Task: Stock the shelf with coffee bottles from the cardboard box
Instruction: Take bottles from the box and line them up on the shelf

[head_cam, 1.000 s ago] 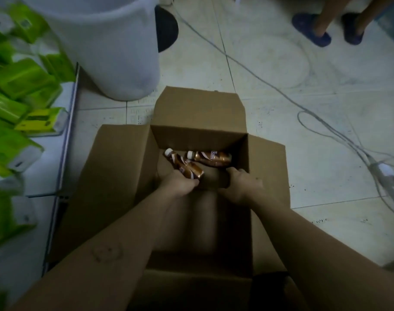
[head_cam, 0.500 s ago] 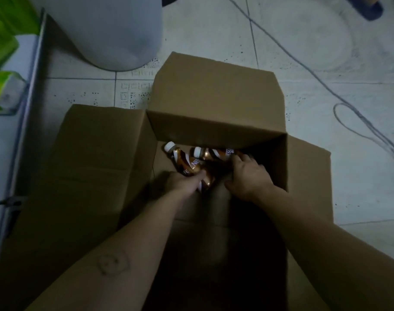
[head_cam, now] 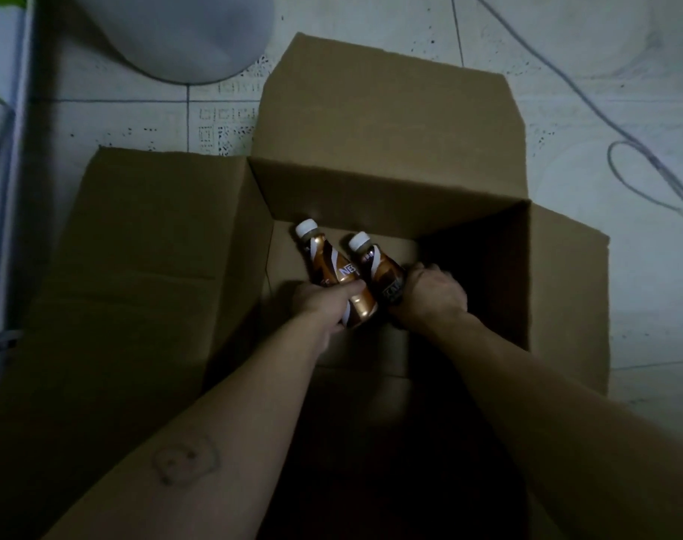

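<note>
Matt brown cardboard box (head_cam: 386, 130), 2 glossy bottles (head_cam: 334, 267), speckled floor tiles (head_cam: 624, 235).

Each hand (head_cam: 324, 302) (head_cam: 429, 294) grips one coffee bottle (head_cam: 334, 272) (head_cam: 382, 270) inside the cardboard box (head_cam: 386, 189).

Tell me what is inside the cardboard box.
Two coffee bottles with white caps lie inside the cardboard box, one gripped in the left hand, one in the right hand. The near part, under the arms, is dark and hidden.

Your box (head_cam: 371, 181): two bottles inside at far wall, left bottle (head_cam: 332, 267) just beside right bottle (head_cam: 379, 267). Bucket (head_cam: 184, 37) behind-left, cable (head_cam: 620, 150) right.
</note>
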Demonstrator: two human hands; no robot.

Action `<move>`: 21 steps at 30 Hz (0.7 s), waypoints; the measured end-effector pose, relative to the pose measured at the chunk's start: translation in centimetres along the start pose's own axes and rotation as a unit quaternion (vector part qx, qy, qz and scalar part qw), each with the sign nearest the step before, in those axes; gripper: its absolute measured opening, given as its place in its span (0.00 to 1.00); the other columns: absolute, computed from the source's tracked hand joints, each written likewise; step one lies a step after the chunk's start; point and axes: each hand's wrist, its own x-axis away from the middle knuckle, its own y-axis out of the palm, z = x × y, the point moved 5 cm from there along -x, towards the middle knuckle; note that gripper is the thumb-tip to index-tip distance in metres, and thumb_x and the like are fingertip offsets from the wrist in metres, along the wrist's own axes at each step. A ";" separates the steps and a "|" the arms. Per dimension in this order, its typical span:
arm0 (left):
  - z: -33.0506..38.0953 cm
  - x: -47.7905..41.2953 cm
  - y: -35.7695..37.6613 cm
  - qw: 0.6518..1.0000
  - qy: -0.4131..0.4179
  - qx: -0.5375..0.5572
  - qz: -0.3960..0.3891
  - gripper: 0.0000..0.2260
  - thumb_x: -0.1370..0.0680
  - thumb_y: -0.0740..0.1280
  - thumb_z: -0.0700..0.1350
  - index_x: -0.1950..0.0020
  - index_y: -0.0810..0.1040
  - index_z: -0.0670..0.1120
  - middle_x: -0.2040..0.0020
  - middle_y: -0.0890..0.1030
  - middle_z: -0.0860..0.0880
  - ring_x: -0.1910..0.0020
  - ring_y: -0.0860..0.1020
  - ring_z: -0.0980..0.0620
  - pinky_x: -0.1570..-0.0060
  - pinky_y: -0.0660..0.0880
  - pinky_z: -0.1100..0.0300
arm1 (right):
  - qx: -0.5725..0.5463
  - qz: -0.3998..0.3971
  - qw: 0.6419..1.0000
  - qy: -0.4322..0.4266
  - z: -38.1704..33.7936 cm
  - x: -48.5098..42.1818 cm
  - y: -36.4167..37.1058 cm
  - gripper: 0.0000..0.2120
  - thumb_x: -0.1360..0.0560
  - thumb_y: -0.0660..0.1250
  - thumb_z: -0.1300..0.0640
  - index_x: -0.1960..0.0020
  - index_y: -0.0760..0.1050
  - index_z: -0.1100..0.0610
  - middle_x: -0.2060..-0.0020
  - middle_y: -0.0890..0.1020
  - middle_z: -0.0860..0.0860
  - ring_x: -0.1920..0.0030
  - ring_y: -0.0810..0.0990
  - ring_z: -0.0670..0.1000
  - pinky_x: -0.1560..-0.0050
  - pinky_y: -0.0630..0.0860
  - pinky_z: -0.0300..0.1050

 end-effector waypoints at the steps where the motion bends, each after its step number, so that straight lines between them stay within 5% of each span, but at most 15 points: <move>1: -0.3 0.2 -0.2 1.000 -0.002 -0.001 -0.001 0.24 0.28 0.73 0.48 0.35 0.71 0.47 0.39 0.78 0.44 0.45 0.77 0.47 0.49 0.74 0.53 | -0.036 -0.018 0.999 0.019 0.0 0.4 0.2 0.28 0.32 0.75 0.49 0.37 0.70 0.57 0.42 0.78 0.57 0.44 0.78 0.55 0.43 0.77 0.50; 5: -1.8 2.3 -1.0 1.000 -0.017 -0.016 -0.005 0.27 0.29 0.74 0.45 0.33 0.70 0.45 0.38 0.77 0.44 0.41 0.76 0.45 0.49 0.73 0.52 | -0.139 -0.091 0.983 0.081 1.7 3.6 1.8 0.19 0.34 0.78 0.51 0.50 0.72 0.55 0.54 0.82 0.53 0.58 0.84 0.51 0.55 0.82 0.46; 8: -2.3 5.0 -1.5 0.999 -0.008 -0.041 -0.024 0.28 0.29 0.74 0.43 0.32 0.69 0.45 0.38 0.77 0.44 0.41 0.76 0.45 0.54 0.72 0.54 | -0.191 -0.101 0.972 0.097 3.3 7.2 2.3 0.19 0.36 0.79 0.51 0.55 0.71 0.53 0.63 0.79 0.50 0.71 0.80 0.45 0.76 0.73 0.35; 11: -1.7 8.7 -1.8 0.995 0.024 -0.082 -0.059 0.29 0.31 0.75 0.43 0.33 0.69 0.46 0.39 0.78 0.44 0.42 0.77 0.45 0.55 0.73 0.54 | -0.218 -0.078 0.968 0.100 3.7 10.5 0.4 0.20 0.36 0.78 0.47 0.54 0.72 0.54 0.65 0.74 0.49 0.68 0.76 0.47 0.72 0.70 0.40; 16: 0.7 15.7 -3.5 0.983 0.125 -0.126 -0.050 0.27 0.34 0.78 0.42 0.39 0.72 0.44 0.44 0.81 0.44 0.47 0.80 0.45 0.45 0.77 0.47 | -0.370 -0.016 0.927 0.055 2.9 15.8 -3.0 0.25 0.37 0.79 0.47 0.45 0.76 0.56 0.53 0.82 0.53 0.53 0.81 0.52 0.52 0.80 0.49; 21: 4.4 24.6 -6.8 0.962 0.238 -0.132 -0.005 0.27 0.36 0.80 0.42 0.41 0.73 0.43 0.47 0.82 0.44 0.51 0.81 0.45 0.52 0.79 0.50 | -0.567 0.021 0.822 -0.035 1.6 22.9 -8.1 0.24 0.34 0.77 0.54 0.41 0.73 0.55 0.52 0.82 0.50 0.56 0.81 0.49 0.64 0.77 0.41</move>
